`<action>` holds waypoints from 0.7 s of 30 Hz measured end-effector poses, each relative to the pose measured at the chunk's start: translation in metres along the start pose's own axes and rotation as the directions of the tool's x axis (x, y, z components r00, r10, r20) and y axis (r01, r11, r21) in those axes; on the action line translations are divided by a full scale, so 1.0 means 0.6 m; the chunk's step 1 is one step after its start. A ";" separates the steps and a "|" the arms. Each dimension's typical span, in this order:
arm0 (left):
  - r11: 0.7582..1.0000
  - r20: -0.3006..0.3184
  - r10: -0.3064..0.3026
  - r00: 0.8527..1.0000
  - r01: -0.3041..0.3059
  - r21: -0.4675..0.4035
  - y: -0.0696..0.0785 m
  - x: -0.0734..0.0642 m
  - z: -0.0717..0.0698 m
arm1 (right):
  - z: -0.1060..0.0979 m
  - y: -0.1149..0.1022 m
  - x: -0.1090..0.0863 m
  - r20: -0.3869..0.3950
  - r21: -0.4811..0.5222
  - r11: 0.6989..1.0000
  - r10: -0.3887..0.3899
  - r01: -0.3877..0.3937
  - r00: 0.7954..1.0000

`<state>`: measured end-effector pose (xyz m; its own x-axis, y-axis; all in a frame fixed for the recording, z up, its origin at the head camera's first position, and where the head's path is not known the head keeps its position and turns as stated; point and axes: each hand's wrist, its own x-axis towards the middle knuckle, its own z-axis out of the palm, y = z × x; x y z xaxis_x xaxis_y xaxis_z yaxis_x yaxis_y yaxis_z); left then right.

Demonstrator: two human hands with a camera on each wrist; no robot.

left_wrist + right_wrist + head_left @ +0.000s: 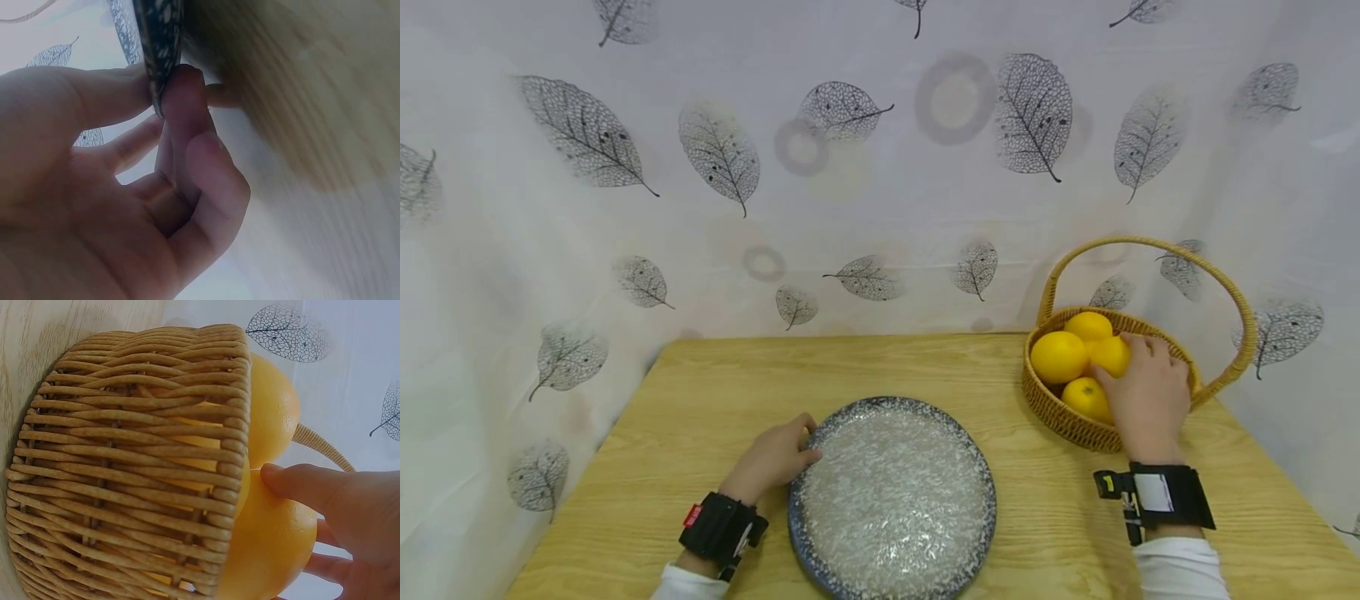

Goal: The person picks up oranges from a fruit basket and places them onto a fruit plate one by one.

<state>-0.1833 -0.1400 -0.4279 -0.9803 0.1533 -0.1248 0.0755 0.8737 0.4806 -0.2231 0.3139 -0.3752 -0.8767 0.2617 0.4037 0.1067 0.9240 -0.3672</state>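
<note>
My left hand grips the left rim of a round speckled plate, grey-white with a dark blue edge. In the left wrist view the thumb lies on one side of the plate's rim and curled fingers on the other. Over at the right, my right hand reaches into a wicker basket and holds an orange between thumb and fingers. Several other oranges sit around it in the basket. The right wrist view shows the thumb on the held orange, beside the woven wall.
The basket's tall arched handle rises over its right side, behind my right hand. Both plate and basket stand on a light wooden table. A white cloth with leaf prints hangs behind the table and at its sides.
</note>
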 end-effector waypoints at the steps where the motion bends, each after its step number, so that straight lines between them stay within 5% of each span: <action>1: 1.000 0.000 0.002 1.000 -0.002 -0.001 0.003 0.003 0.001 | 0.000 0.000 0.000 -0.001 0.001 1.000 0.001 -0.001 1.000; 12: 1.000 0.013 0.009 1.000 -0.009 -0.019 0.018 0.038 0.025 | 0.001 -0.003 -0.001 -0.011 -0.009 1.000 0.005 -0.005 1.000; 21: 0.999 -0.002 0.039 0.999 -0.039 -0.035 0.034 0.040 0.037 | 0.000 0.000 -0.002 -0.019 -0.018 1.000 -0.015 0.015 1.000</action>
<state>-0.2012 -0.1085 -0.4401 -0.9770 0.1862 -0.1040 0.1073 0.8505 0.5149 -0.2220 0.3137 -0.3759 -0.8691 0.2529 0.4251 0.1020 0.9326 -0.3463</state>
